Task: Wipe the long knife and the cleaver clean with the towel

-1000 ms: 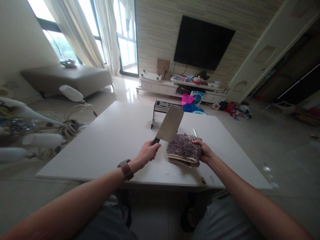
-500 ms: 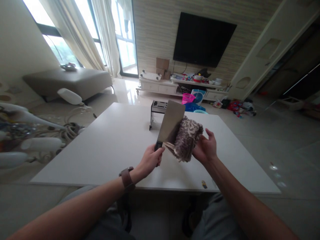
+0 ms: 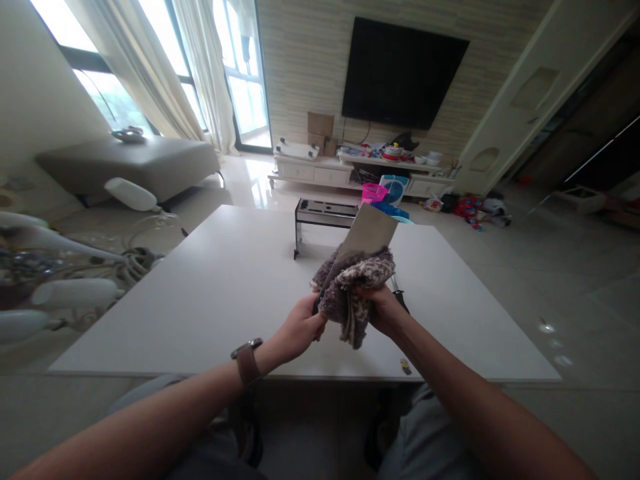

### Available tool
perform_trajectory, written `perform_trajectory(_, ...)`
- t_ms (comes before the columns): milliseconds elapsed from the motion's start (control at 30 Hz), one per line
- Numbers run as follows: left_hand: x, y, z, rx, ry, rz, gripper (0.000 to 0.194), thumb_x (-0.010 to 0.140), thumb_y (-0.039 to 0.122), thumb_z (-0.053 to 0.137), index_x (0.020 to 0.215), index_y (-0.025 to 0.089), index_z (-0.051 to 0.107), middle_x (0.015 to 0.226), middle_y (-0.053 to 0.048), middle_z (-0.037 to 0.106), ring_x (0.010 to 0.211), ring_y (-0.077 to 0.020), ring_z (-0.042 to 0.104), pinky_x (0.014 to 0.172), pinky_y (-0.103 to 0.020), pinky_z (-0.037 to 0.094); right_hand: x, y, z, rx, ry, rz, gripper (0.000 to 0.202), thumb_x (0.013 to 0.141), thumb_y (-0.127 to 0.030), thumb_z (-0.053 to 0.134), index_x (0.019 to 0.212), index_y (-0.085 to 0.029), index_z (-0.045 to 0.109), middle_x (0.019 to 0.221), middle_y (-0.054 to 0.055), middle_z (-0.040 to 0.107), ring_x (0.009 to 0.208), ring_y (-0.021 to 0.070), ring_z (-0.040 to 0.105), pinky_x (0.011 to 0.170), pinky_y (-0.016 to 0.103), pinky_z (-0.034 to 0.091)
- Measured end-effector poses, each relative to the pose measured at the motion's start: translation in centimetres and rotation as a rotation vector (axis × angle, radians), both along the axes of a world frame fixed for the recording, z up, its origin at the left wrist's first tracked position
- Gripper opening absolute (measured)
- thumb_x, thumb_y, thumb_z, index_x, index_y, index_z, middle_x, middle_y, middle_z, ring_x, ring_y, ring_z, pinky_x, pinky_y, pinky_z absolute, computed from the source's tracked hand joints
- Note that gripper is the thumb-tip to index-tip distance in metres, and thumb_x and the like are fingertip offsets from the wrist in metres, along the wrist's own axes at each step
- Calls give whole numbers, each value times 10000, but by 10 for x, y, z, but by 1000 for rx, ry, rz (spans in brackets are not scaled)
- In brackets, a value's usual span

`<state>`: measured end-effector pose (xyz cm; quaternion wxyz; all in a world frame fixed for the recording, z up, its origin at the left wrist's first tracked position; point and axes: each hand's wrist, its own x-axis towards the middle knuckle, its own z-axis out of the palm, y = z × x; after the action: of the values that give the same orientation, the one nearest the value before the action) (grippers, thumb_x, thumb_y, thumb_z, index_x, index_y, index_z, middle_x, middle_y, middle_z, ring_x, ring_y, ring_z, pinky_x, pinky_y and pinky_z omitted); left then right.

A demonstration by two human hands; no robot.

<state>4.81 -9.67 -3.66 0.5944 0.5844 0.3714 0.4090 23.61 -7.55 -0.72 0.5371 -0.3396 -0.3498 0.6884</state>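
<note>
My left hand [image 3: 300, 327] is closed around the dark handle of a cleaver [image 3: 373, 230], whose broad metal blade points up and away to the right. A fluffy brown-and-white cloth [image 3: 357, 283] is folded about the lower part of the blade, on both of its faces. My right hand [image 3: 383, 308] grips the cloth from the right, its fingers partly sunk in the folds. Both hands are above the white table [image 3: 240, 287]. Behind the blade stands a knife rack [image 3: 327, 210] with slots in its top.
A dark-handled utensil [image 3: 400, 300] lies on the table, partly hidden by my right hand. Close to the near edge is a small yellow-and-blue sticker [image 3: 405, 367]. Left of the table are white lamp shades [image 3: 75, 292]; beyond it, a pink basket [image 3: 374, 193] and a low cabinet [image 3: 313, 172].
My right hand has turned from open beneath the cloth to gripping it, and the cloth now wraps the blade's lower part. The blade has moved right and tilted further over.
</note>
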Motion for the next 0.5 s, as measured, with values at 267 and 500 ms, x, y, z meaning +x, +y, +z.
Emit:
perform_trajectory(267, -5, 6, 6, -41, 31, -32, 229, 866, 374, 586, 759, 207, 473, 461, 92, 444, 381, -68, 376, 404, -201, 372, -9, 6, 2, 29, -10, -243, 439, 543, -203, 903, 948, -207, 736, 917, 17, 800, 850, 250, 735, 831, 390, 610)
perform_trajectory(500, -17, 11, 24, -92, 104, 57, 306, 830, 387, 651, 675, 197, 468, 454, 77, 430, 382, -59, 363, 390, -197, 310, 34, 33, 15, 69, 29, -437, 400, 590, -212, 875, 956, -214, 714, 891, 6, 798, 793, 223, 732, 797, 387, 622)
